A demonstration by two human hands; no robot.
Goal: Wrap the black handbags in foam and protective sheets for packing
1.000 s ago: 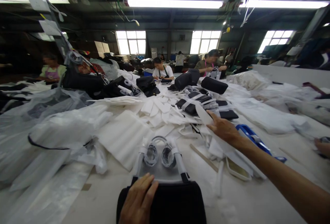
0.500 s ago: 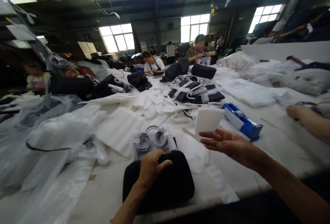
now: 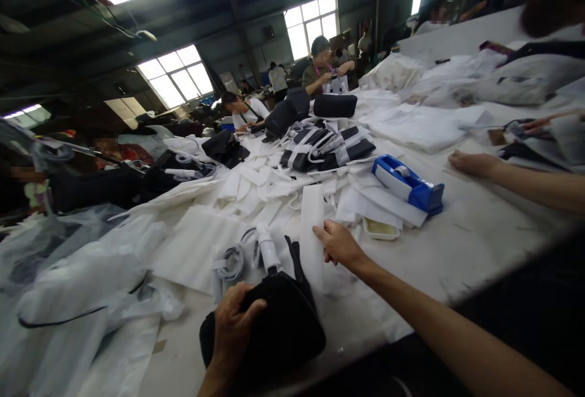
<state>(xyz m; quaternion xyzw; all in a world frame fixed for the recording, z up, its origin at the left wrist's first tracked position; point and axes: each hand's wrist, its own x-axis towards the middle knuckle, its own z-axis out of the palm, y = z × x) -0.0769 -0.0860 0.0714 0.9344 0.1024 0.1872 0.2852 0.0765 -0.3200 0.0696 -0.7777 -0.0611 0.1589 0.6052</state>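
Black bag (image 3: 292, 330) sits at the surface's near edge. Left hand (image 3: 233, 324) lies over its top, thumb spread — can't tell if it's gripping. Right hand (image 3: 337, 243) pinches a white foam strip (image 3: 311, 217), upright just beside the bag's far side; contact unclear. Step in hand looks like bringing foam to the bag — next move calls for a steady bag and the strip lined up with it.

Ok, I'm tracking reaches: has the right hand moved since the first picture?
Yes: against the tape dispenser, the right hand drew back toward the black bag.
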